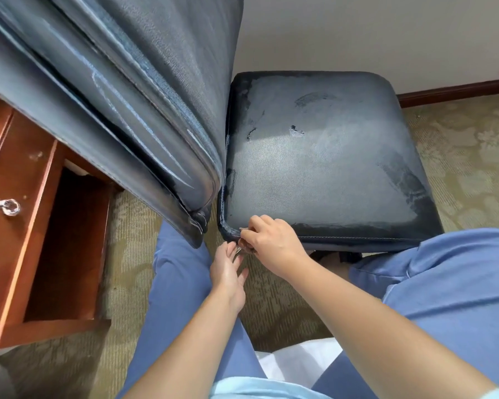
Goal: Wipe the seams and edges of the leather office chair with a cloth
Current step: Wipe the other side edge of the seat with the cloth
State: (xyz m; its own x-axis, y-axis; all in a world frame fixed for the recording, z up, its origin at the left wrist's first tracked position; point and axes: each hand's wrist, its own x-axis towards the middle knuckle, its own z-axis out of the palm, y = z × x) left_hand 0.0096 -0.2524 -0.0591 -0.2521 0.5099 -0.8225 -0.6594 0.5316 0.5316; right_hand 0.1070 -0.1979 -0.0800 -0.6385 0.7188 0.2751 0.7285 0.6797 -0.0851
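Cloth (246,245): pinched by right hand (267,240) at seat (323,168) corner seam; left hand (228,272) released just below; dull film beyond, backrest (113,96) seams apparently remaining.

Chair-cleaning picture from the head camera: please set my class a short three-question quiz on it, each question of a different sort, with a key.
1. True or false: the right hand works at the near corner of the seat.
2. Which hand has straight fingers: A left hand, B right hand?
3. Fill in: the cloth is mostly hidden under the ____ hand.

Key: 1 true; 2 A; 3 right.
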